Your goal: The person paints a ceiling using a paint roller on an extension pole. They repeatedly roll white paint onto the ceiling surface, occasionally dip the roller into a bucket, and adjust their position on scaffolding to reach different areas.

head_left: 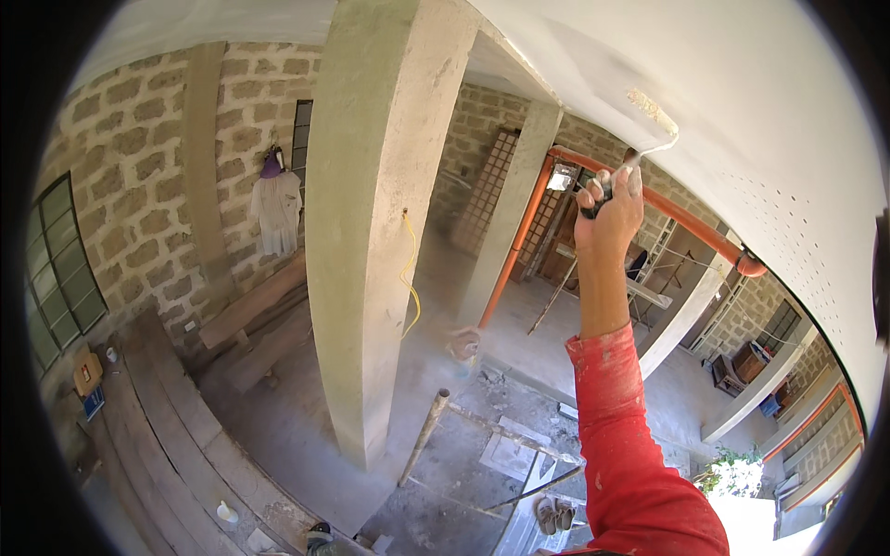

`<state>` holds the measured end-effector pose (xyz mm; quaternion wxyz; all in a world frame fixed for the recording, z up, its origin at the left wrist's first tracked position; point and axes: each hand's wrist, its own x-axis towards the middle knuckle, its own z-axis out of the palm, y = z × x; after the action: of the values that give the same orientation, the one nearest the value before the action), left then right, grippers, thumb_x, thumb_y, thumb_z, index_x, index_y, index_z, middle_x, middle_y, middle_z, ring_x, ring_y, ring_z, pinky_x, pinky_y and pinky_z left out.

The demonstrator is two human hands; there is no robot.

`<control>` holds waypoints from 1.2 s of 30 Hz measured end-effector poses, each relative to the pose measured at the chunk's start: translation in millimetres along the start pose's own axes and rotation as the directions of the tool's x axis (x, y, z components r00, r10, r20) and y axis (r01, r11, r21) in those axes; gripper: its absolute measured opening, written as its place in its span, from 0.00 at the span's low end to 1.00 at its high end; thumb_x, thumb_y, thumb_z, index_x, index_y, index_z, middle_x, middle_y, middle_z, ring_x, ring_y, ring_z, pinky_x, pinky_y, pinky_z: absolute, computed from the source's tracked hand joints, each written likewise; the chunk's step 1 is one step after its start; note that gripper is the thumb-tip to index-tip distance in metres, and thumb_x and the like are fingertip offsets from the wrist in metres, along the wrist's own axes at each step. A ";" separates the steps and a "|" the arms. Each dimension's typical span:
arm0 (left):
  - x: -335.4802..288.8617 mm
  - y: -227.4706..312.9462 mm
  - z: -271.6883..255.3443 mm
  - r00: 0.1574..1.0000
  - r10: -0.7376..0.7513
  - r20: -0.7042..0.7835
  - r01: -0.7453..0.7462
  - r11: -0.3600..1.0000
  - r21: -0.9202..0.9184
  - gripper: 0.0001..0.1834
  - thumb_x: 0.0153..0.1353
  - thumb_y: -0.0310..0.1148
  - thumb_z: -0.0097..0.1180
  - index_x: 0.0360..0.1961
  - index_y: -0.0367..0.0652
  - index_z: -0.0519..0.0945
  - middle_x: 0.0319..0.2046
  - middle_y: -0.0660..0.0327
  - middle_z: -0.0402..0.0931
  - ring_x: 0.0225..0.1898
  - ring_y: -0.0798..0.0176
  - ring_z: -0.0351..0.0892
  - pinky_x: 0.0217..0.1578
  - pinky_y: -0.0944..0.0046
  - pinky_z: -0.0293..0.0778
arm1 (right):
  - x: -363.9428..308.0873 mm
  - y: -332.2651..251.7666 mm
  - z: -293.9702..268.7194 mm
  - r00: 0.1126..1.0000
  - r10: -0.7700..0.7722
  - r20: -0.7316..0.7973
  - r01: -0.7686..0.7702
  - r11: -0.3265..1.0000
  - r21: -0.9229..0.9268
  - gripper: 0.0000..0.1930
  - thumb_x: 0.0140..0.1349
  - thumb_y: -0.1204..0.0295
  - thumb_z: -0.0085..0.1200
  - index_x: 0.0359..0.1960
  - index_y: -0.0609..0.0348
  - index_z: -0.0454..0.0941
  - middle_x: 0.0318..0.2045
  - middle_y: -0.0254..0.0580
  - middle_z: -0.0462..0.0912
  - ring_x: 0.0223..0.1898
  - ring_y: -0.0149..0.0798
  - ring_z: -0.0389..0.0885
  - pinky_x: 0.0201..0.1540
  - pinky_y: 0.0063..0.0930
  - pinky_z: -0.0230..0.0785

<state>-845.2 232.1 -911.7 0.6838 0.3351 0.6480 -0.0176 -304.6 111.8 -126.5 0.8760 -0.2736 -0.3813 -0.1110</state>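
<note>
The work in hand looks to be the rolling of a coat onto the ceiling (769,102), with the stroke apparently under way. What seems to be a small paint roller (652,109) is up at the pale overhead surface, near the edge beside the big concrete column (366,185); its pale, bent frame leads down to the hand. Its sleeve appears to lie against the ceiling, though the angle makes firm contact hard to confirm. A greyish patch shows beside it, and I cannot tell whether that is wet coating or shadow.

The right hand (616,211) is raised high at the end of a red sleeve (616,417), its grip closed around the roller's dark handle, with whitish smears on the fingers. The left hand lies outside the picture, so I cannot tell the state of its grip.

The next move, as I judge it, calls for steady, even upward pressure while the roller travels along the ceiling, overlapping the strip beside it, with the wrist turning so that the sleeve sits flat. Care seems due around the orange pipe (691,218) just below and the rows of small holes (760,199) farther right, which a loaded sleeve could clog. Reaching this far overhead, the arm probably also needs sure footing beneath it
</note>
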 end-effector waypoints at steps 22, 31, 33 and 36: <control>-113.4 41.8 24.2 0.826 0.487 0.285 -0.564 0.723 0.399 0.22 0.63 0.42 0.69 0.48 0.35 0.82 0.40 0.60 0.84 0.37 0.66 0.80 0.38 0.60 0.74 | -426.5 -159.8 -296.9 0.545 -0.028 -0.838 -0.641 0.630 -0.438 0.05 0.72 0.71 0.56 0.46 0.52 0.75 0.23 0.27 0.68 0.15 0.23 0.64 0.14 0.21 0.56; -204.1 186.4 258.3 0.635 0.463 0.618 -0.714 0.657 0.241 0.18 0.68 0.43 0.67 0.35 0.36 0.83 0.28 0.57 0.86 0.23 0.70 0.79 0.29 0.70 0.78 | -486.5 -228.5 -325.5 0.274 -0.279 -0.920 -0.736 0.555 -0.387 0.12 0.77 0.63 0.53 0.37 0.57 0.72 0.24 0.31 0.69 0.19 0.26 0.65 0.20 0.23 0.60; -216.2 212.0 313.1 0.576 0.457 0.678 -0.792 0.519 0.322 0.20 0.70 0.44 0.64 0.31 0.35 0.84 0.21 0.61 0.80 0.19 0.70 0.76 0.23 0.70 0.74 | -525.9 -252.8 -353.2 0.191 -0.292 -0.937 -0.755 0.567 -0.330 0.09 0.76 0.66 0.54 0.39 0.58 0.73 0.24 0.32 0.69 0.19 0.26 0.65 0.20 0.23 0.59; -211.2 228.8 403.6 0.470 0.555 0.686 -0.871 0.418 0.259 0.29 0.71 0.54 0.61 0.24 0.36 0.79 0.15 0.66 0.68 0.15 0.69 0.72 0.20 0.68 0.71 | -599.5 -275.8 -388.3 0.050 -0.377 -0.925 -0.792 0.549 -0.266 0.08 0.75 0.70 0.55 0.37 0.59 0.72 0.23 0.31 0.69 0.17 0.26 0.65 0.18 0.22 0.56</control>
<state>-421.2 128.6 -648.4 0.6212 0.7608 0.1878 0.0056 -590.4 -343.5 -671.8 0.6582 -0.5373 0.4613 -0.2555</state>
